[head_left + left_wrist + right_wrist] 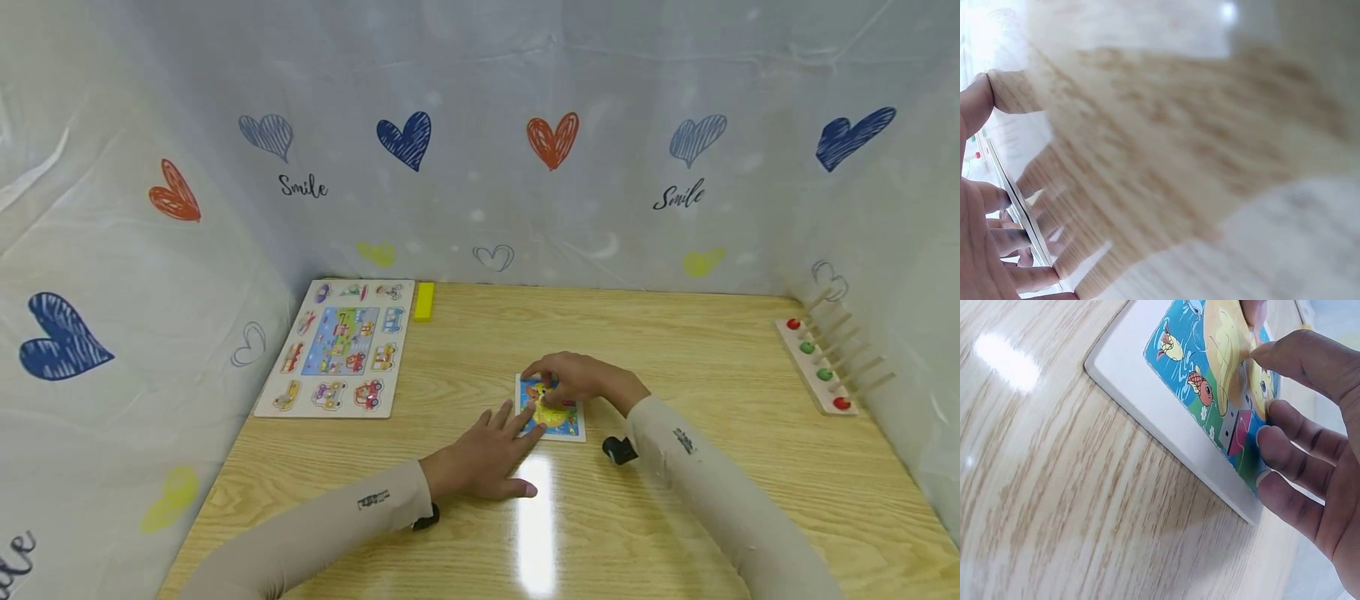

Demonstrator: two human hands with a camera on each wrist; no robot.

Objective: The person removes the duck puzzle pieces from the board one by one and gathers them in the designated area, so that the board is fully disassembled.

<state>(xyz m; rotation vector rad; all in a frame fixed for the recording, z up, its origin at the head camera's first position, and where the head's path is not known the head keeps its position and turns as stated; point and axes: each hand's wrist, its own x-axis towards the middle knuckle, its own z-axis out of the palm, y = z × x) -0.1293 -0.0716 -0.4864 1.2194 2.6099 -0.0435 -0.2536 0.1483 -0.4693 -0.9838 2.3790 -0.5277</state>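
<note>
To do this well, the left hand point(487, 454) would best act as the brace: fingers flat at the near left part of the little picture puzzle point(561, 425), pressing just enough to stop it sliding on the smooth counter point(690, 358), and clear of any piece that needs seating. The right hand point(573, 377) would then do the fine work – turn a piece until its outline agrees with its neighbours, lower it flat, press it straight down, and pass a fingertip over the curved seams to feel for a raised edge. Forcing a tilted piece could lift the ones beside it.

As for the hands, the left one lies spread, palm down, its fingertips touching the puzzle's near left side and its thumb held well apart on the counter. The puzzle lies flat between the two hands, partly covered by both. The right hand arches over its far right part with bent fingers; its thumb point(1310, 359) touches the picture near the index finger, while the other fingertips come down by the right side. Whether thumb and finger pinch a piece or only press – I cannot tell.
</note>
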